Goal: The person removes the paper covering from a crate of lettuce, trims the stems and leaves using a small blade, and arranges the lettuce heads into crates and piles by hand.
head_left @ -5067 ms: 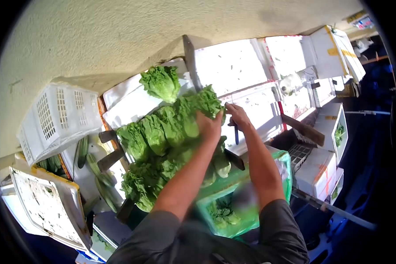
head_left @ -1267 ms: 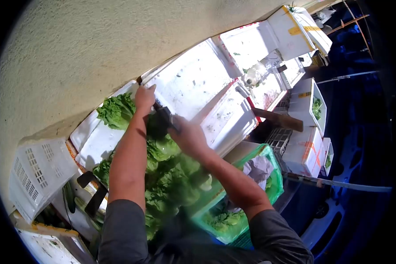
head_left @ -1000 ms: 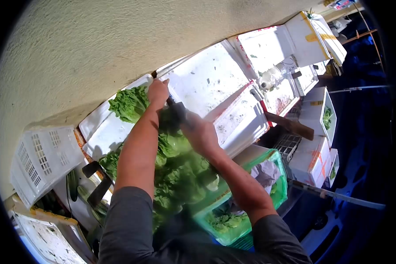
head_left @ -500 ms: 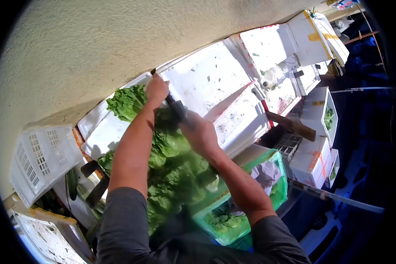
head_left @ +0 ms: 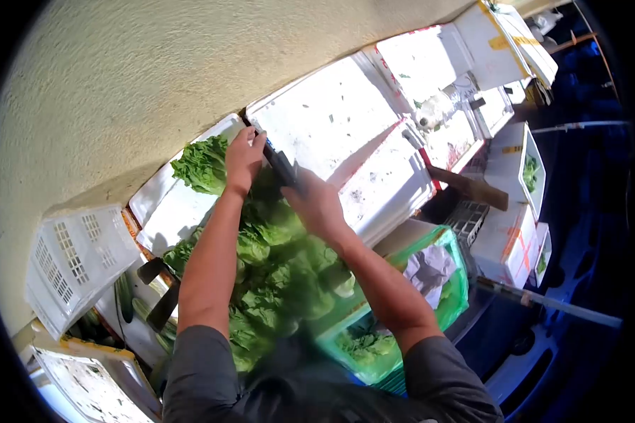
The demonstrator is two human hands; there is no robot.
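A long, dark, stick-like object (head_left: 282, 169) slants between my two hands; its exact kind is not clear. My right hand (head_left: 317, 204) is closed around its lower end and is smeared by motion. At its upper end, the curled fingers of my left hand (head_left: 245, 163) press against it. A head of leafy lettuce (head_left: 203, 166) lies just left of my left hand, in a white foam tray (head_left: 164, 204). Below my hands spreads a large pile of green lettuce (head_left: 279, 282), part of it hidden by my forearms.
Right of the pile stands a green-lined crate (head_left: 462, 299) with greens and crumpled paper (head_left: 429, 271). White foam boxes (head_left: 324, 116) run along the wall (head_left: 155, 77). A white perforated basket (head_left: 81, 257) and cucumbers (head_left: 125, 297) are at left. A wooden board (head_left: 469, 188) juts out at right.
My left hand has slid down slightly along the upper end of the dark object. My right hand stays around its lower end. The view has shifted a little.
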